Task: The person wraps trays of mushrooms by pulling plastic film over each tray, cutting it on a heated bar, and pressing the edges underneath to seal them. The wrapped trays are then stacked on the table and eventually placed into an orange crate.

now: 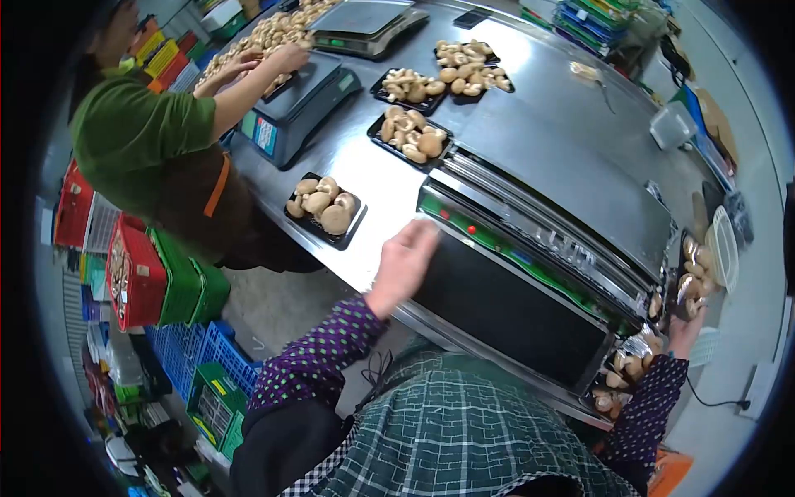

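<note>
My left hand (405, 260) is over the table's front edge, just left of the wrapping machine (513, 306). Its fingers are loosely bent and slightly blurred, with nothing in them. Beyond it to the left lies a black tray of mushrooms (325, 205). At the far right, my right hand (686, 328) grips the near end of another tray of mushrooms (696, 263), its fingers partly hidden by the tray. Close below that hand, wrapped mushrooms (633, 358) sit beside the machine's right end.
A co-worker in a green sleeve (149, 116) reaches to a mushroom pile (277, 31) behind a scale (302, 108). Several filled trays (411, 134) stand behind the machine. A second scale (364, 25) is at the back. Red and green crates (145, 273) are on the floor at left.
</note>
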`<state>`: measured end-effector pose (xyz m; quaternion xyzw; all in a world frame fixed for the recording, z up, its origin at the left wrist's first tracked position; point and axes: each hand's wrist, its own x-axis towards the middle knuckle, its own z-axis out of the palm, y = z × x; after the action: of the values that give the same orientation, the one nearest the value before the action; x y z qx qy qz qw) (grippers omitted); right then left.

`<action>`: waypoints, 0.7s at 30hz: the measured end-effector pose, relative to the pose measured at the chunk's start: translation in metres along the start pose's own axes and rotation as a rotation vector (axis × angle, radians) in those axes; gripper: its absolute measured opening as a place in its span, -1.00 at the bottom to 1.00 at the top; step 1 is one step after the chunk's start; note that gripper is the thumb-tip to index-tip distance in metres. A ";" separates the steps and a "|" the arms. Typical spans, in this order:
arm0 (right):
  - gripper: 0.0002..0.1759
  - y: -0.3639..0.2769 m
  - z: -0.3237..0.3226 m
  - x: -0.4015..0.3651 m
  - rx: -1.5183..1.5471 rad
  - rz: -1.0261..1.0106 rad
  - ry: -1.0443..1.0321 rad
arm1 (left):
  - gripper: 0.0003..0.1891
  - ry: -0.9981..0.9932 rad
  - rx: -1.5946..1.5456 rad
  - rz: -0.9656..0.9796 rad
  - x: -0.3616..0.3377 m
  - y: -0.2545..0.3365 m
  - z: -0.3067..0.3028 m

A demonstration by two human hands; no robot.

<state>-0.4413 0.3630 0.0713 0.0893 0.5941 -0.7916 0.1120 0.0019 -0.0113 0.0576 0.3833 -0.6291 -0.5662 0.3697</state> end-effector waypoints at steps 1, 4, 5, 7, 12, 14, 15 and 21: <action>-0.45 0.001 -0.003 0.002 -0.008 0.005 -0.010 | -0.76 0.126 0.152 -0.036 0.020 -0.008 -0.033; -0.47 0.008 0.000 -0.011 0.163 0.182 -0.128 | -0.74 0.413 0.415 0.023 0.070 -0.051 -0.138; -0.54 -0.010 0.015 -0.042 -0.023 0.172 -0.095 | -0.69 0.419 0.519 0.065 0.083 -0.063 -0.172; -0.58 -0.017 0.076 -0.108 -0.206 0.154 -0.302 | -0.57 0.490 0.841 0.017 0.104 -0.085 -0.222; -0.51 0.119 0.319 -0.300 -0.347 0.506 -1.129 | -0.52 0.377 0.826 -0.179 0.141 -0.135 -0.265; -0.46 0.206 0.373 -0.335 -0.423 0.596 -1.140 | -0.57 0.281 0.767 -0.287 0.145 -0.130 -0.271; -0.38 0.230 0.400 -0.356 -0.543 0.561 -1.096 | -0.59 0.259 0.719 -0.262 0.147 -0.143 -0.279; -0.30 0.329 0.442 -0.385 -1.148 0.281 -0.873 | -0.65 0.195 0.521 -0.215 0.134 -0.145 -0.275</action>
<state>0.0174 -0.1228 -0.0032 -0.2314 0.7994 -0.2973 0.4680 0.2007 -0.2593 -0.0595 0.5822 -0.6706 -0.3822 0.2556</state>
